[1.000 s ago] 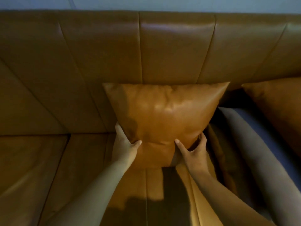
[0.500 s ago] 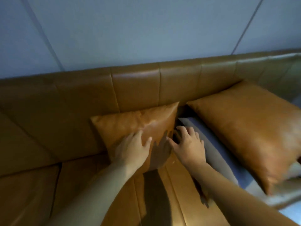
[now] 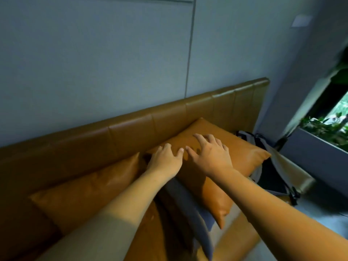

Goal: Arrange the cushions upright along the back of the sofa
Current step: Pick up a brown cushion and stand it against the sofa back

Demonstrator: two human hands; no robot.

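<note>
A tan leather cushion (image 3: 88,196) stands upright against the sofa back (image 3: 131,129) at the left, partly hidden by my left forearm. A second tan cushion (image 3: 243,159) lies tilted on top of a grey-blue cushion (image 3: 188,202) at the right. Both my hands hover over or rest on the second cushion's upper face with fingers spread: my left hand (image 3: 165,161) near its left corner, my right hand (image 3: 211,155) on its middle. Neither hand grips anything.
A grey and black backpack (image 3: 271,166) lies on the seat beyond the second cushion, at the sofa's right end. A grey wall (image 3: 113,63) runs behind the sofa. A window with plants (image 3: 331,125) is at the far right.
Both hands left the upright cushion and moved right onto the tilted second cushion. My view swung right and up, bringing the backpack and window into sight.
</note>
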